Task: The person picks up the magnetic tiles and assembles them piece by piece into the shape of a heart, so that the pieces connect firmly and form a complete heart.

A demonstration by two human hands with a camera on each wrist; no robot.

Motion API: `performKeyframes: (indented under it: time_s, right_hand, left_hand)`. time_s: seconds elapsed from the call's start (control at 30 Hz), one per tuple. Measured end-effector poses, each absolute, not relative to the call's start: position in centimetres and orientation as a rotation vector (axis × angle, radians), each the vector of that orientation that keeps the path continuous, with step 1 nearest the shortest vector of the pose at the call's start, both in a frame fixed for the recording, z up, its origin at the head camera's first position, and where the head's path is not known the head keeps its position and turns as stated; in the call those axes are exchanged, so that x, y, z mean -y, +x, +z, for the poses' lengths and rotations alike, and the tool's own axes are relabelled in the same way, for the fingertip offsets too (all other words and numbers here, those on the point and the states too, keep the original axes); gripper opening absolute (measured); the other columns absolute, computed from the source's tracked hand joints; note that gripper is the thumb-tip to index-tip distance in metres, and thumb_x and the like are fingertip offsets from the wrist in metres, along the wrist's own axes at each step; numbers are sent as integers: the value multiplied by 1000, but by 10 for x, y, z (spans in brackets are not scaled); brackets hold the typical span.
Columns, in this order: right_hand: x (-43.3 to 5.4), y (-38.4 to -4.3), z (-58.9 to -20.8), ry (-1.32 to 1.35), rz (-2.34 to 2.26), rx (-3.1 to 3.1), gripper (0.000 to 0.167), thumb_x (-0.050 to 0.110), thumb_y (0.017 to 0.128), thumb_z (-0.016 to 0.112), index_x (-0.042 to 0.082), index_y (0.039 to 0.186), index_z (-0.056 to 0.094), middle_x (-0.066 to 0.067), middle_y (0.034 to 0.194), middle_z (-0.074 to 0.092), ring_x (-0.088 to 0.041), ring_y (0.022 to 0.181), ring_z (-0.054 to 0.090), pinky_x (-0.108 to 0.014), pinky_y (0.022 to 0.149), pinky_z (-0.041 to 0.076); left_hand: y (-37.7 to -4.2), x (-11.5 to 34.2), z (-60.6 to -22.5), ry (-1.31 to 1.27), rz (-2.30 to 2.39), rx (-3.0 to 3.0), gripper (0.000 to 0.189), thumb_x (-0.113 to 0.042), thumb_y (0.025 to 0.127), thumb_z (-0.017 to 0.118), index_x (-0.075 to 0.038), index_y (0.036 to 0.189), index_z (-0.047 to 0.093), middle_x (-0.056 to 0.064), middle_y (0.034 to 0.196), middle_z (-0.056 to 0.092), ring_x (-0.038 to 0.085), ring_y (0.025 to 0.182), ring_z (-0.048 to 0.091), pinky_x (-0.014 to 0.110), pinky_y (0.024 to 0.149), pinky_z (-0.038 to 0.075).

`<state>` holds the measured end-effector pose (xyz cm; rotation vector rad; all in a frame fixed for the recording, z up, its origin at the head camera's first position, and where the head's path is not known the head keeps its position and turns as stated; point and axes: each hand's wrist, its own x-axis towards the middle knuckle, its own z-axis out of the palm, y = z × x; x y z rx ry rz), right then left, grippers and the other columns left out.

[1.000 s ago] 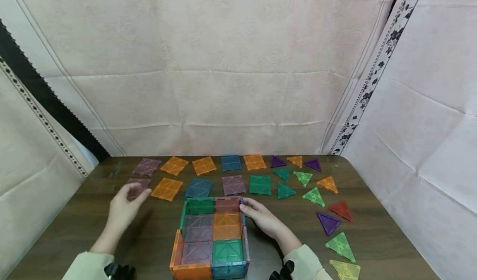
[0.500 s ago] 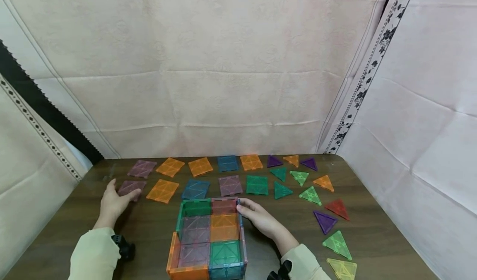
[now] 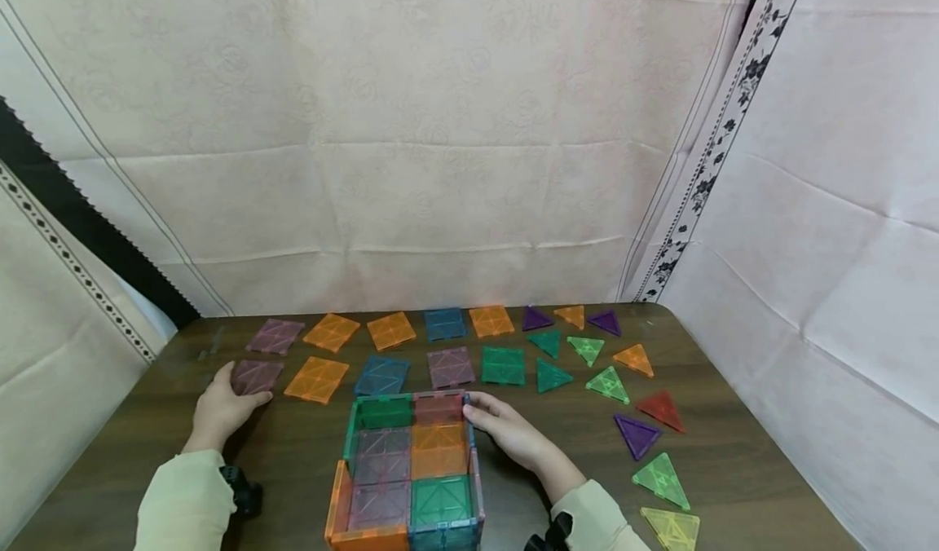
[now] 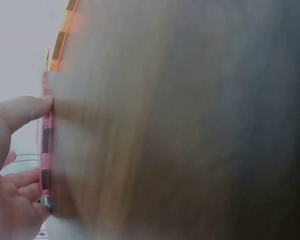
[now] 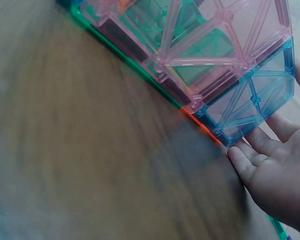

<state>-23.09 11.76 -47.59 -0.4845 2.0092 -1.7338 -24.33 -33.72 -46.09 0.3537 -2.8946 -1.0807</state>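
Observation:
Flat on the table at the far left lies a translucent mauve-pink square magnetic tile (image 3: 256,376). My left hand (image 3: 222,408) spans it, thumb at its near right corner and fingers along its left side; the left wrist view shows thumb and fingers against the edge of the pink tile (image 4: 46,145). An open-topped box built of magnetic tiles (image 3: 402,539) stands front centre, its walls green, pink, blue and orange. With my right hand (image 3: 511,434) I hold its far right corner, thumb at the rim. In the right wrist view, fingers lie behind a blue tile (image 5: 257,97).
Loose square tiles, such as an orange one (image 3: 317,380), a blue one (image 3: 382,375) and a green one (image 3: 503,366), lie behind the box. Several triangle tiles, among them a red one (image 3: 663,412), spread down the right side. A cloth (image 3: 469,143) hangs behind the table (image 3: 293,469).
My left hand has shifted from over the mauve-pink tile to its left side, then closed in on its edges. The right hand stays on the box. The head view has shifted slightly.

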Motion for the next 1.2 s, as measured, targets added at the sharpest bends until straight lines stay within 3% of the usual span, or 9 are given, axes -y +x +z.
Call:
performKeyframes:
  time_s: [0.2,0.43,0.9,1.2]
  right_hand:
    - [-117,-232,-476,-505,-1743,-2000,59,39,101,47,1,145,37,-17,141,47,-35,135,35,-56,112,22]
    - [-117,-231,-474,-505,-1746,-1992,59,39,101,47,1,145,37,-17,142,46,-35,136,34,-56,112,21]
    - [-117,-232,-475,-493,-1732,-2009,63,42,101,45,1,147,34,-20,147,39,-38,138,30,-58,111,21]
    - [-117,-231,-475,-496,-1747,-1981,65,43,102,43,-2,148,31,-22,148,36,-39,138,31,-56,112,22]
  left_hand:
    - [-237,345,-457,293,-1062,2889,99,-30,86,69,12,148,4,45,139,27,58,119,36,65,95,35]
    - [-234,330,-439,168,-1131,2769,97,-35,87,71,7,150,10,40,142,29,55,123,36,64,94,36]
    - [-217,230,-390,-483,-1137,2697,82,-21,80,80,4,145,36,27,140,46,45,123,46,61,97,38]
    - [-203,173,-384,-764,-1196,2824,84,-26,79,80,-9,148,37,15,150,38,39,131,42,59,98,40]
